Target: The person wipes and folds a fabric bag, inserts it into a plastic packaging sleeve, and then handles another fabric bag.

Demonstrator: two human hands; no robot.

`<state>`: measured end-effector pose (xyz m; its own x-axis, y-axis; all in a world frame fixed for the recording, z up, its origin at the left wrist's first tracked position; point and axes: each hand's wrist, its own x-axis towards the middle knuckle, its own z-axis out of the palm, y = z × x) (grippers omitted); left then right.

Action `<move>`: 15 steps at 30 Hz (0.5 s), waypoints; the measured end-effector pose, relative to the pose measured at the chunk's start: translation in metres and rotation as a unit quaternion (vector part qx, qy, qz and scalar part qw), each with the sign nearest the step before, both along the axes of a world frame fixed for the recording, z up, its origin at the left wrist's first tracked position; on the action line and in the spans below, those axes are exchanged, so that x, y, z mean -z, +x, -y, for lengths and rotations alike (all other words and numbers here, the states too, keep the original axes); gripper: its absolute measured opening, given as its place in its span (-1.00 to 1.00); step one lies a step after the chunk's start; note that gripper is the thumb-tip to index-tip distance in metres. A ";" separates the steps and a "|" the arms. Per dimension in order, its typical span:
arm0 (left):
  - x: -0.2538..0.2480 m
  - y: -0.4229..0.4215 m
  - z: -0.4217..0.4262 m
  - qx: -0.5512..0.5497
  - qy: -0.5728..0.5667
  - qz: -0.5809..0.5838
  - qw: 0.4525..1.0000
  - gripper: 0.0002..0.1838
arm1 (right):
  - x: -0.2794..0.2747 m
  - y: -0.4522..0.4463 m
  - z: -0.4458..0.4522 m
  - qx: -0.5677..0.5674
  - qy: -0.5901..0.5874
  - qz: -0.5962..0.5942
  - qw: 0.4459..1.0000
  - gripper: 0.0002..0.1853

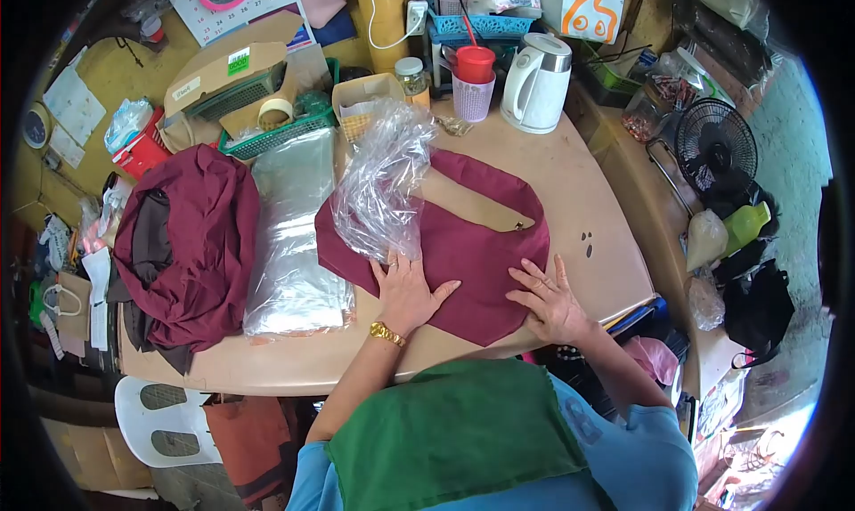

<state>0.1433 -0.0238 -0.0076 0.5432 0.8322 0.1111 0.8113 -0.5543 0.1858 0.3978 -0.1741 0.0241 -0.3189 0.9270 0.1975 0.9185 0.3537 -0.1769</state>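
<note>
A maroon cloth piece [472, 284] lies flat on the tan table [597, 208], its strap-like upper edge curving around a tan gap with a small dark spot, possibly a snap. Crumpled clear plastic [378, 190] covers its left side. My left hand [410, 288], wearing a gold watch, lies on the cloth with its thumb spread and fingertips at the plastic's lower end. On the cloth's right edge rests my right hand [549, 304], fingers apart. Neither hand grips anything that I can see.
Left of the cloth lies a stack of clear plastic bags [298, 244], then a heap of maroon fabric [191, 244]. A white electric kettle [536, 84], a lilac cup [472, 99] and a green basket [285, 130] stand behind. A black fan [715, 150] is at right.
</note>
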 end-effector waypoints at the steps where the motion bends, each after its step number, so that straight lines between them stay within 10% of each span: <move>1: -0.001 0.000 0.001 -0.001 0.000 0.001 1.000 0.21 | 0.007 0.000 -0.003 -0.004 0.060 -0.014 0.998 -0.43; 8: -0.001 -0.018 0.006 0.107 -0.077 0.104 0.986 0.26 | -0.061 -0.018 -0.054 -0.089 0.138 -0.062 0.984 -0.70; 10: -0.018 -0.028 0.009 0.256 -0.260 0.323 0.873 0.17 | -0.143 -0.049 -0.065 -0.079 0.137 0.021 0.987 -0.77; 15: -0.037 -0.079 0.031 0.157 -0.515 0.374 0.755 0.15 | -0.194 -0.070 -0.148 -0.122 -0.060 0.021 0.991 -0.75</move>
